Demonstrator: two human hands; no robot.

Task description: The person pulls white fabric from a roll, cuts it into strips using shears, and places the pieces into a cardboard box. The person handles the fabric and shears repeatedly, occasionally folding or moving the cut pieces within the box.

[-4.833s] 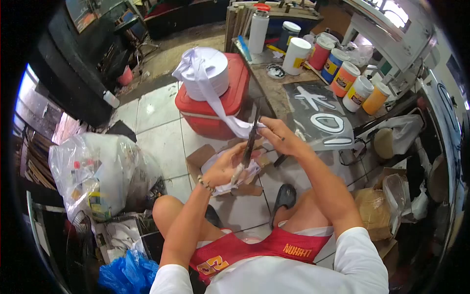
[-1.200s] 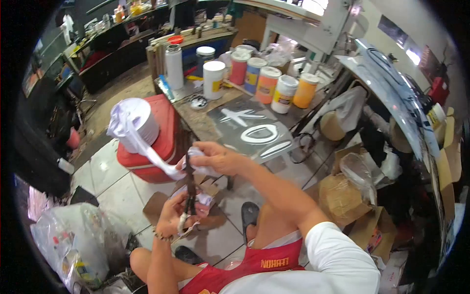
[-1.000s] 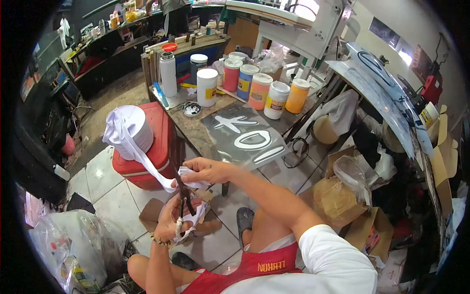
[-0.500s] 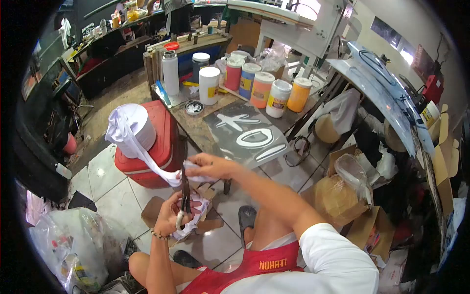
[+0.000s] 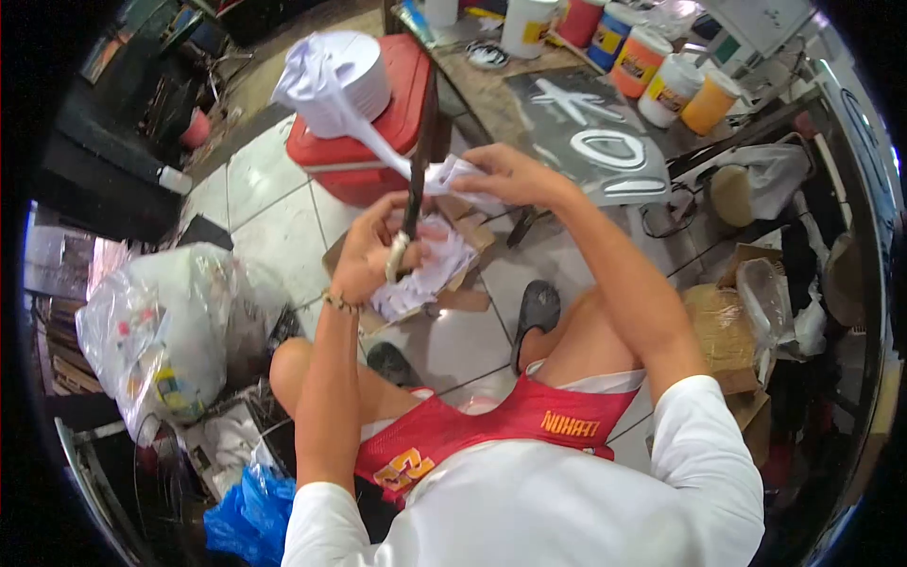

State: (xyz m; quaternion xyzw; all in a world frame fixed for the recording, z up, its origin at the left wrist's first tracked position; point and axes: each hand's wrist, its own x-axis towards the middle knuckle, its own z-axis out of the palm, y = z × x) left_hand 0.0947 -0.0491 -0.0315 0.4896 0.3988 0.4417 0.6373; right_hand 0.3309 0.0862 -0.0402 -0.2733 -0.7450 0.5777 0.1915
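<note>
My left hand (image 5: pixel 378 250) is closed round the pale wrapped handle of dark scissors (image 5: pixel 413 203), whose blades point up at the fabric strip. In my right hand (image 5: pixel 510 177) is a bunched end of the white fabric strip (image 5: pixel 378 144), pinched between the fingers. The strip runs from a large white roll (image 5: pixel 350 80), which rests on a red cooler (image 5: pixel 312 159). Beneath my hands an open cardboard box (image 5: pixel 463 295) on the floor holds white fabric pieces (image 5: pixel 436 260).
Paint jars (image 5: pixel 642 61) and a dark sheet with white lettering (image 5: pixel 586 137) are on the table at the upper right. A clear plastic bag (image 5: pixel 161 331) of items stands left, a blue bag (image 5: pixel 250 515) lower left, a taped carton (image 5: pixel 723 331) right.
The view has tilted down and turned, so the roll and cooler appear higher. The scissors remain in my left hand and the strip in my right.
</note>
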